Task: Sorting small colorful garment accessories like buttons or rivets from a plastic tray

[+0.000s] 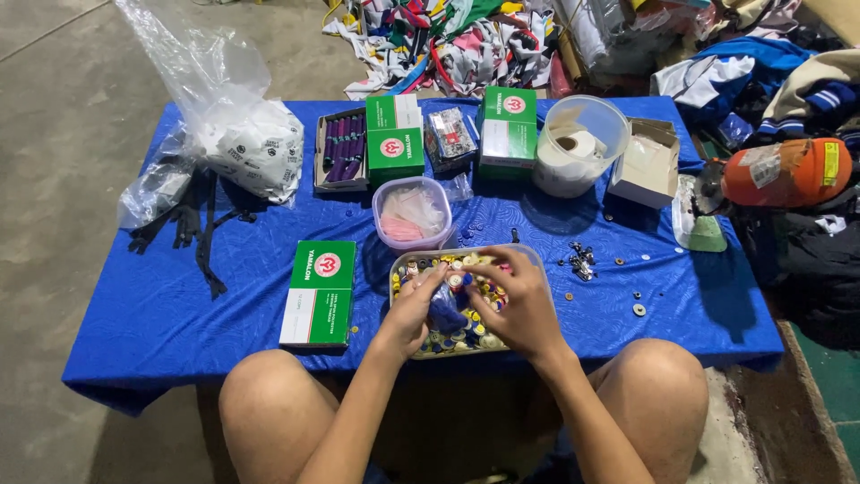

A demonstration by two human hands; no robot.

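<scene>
While both hands work inside the tray [528, 257], a shallow clear plastic tub full of small round spools and caps in yellow, white, blue and red, the view looks straight down over bare knees. Left hand [414, 314] comes in from the near-left rim, fingers curled together and pinching a small blue bag [445, 315], crinkled and soft, which sits in the middle of the tray on top of the spools. Right hand [524, 305] covers the right half of the tray, fingers bent down among the spools, thumb toward the bag; whether that grip is pinching anything, I cannot tell. And the tray itself rests at the near edge of the bench [161, 314], draped in a smooth bright blue cloth.

Just beyond the tray stands a round lidded tub [412, 215], translucent, with pink and white crumpled stuff inside. Lying flat to the left of the tray, a green and white carton [319, 292]. Further back, two more green cartons stand upright, an open box of purple spools [342, 149] beside them. To the right, a tall clear bucket [582, 143] holding a white tape roll, then an open cardboard box [647, 163]. Far left, a bulging clear bag [242, 143] of white pieces, with black straps [202, 229] trailing over the cloth. Small metal bits and buttons [582, 262] are scattered right of the tray
</scene>
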